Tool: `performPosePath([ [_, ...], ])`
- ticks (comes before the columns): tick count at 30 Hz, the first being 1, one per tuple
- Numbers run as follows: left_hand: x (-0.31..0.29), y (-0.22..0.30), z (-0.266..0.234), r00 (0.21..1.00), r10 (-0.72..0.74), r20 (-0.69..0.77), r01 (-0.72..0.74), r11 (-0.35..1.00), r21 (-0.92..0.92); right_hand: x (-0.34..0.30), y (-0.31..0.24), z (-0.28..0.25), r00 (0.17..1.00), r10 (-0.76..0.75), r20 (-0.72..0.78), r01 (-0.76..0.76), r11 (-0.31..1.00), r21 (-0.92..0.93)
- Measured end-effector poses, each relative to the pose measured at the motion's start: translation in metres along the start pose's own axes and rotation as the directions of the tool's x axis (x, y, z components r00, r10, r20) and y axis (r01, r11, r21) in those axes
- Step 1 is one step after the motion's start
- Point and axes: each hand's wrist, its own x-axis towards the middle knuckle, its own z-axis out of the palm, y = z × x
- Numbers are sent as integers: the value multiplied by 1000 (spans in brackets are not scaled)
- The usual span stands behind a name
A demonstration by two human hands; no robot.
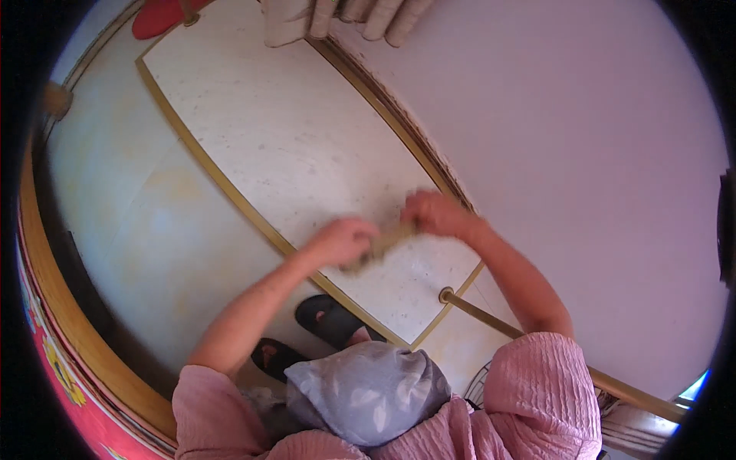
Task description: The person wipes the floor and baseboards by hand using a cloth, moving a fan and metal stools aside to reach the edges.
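Observation:
Over the near half of a white table top (pixel 253 130) with gold edging, my hands hold a tan strip (pixel 392 239) stretched between them. It is smeared by motion, so its kind cannot be told. My left hand (pixel 345 239) is closed around the strip's left, lower end. Higher up and nearer the wall, my right hand (pixel 438 213) has its fingers closed at the other end. Both hands appear slightly above the table top.
A pale wall (pixel 583 153) runs along the table's right side. Beige rolled bundles (pixel 345 19) lie at the far end. A gold pole (pixel 491 318) rises from the near right corner. Dark slippers (pixel 330 318) are on the floor, left of which is a wood-edged bed (pixel 69 337).

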Motion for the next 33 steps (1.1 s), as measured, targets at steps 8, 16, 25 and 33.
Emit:
performPosePath([
  [8, 73, -11, -27, 792, 357, -496, 25, 792, 610, 48, 60, -8, 917, 198, -347, -290, 928, -234],
  [16, 64, -18, 78, 868, 483, -114, -165, 498, 851, -31, 11, 97, 536, 729, -426, -770, 629, 109],
  [25, -27, -58, 139, 784, 468, 407, -618, 533, 578, -127, -105, 204, 733, 673, -98, -664, 740, 107],
  [33, -10, -17, 43, 916, 175, 361, -383, 648, 658, -55, -105, 66, 812, 521, 263, -583, 743, 329],
])
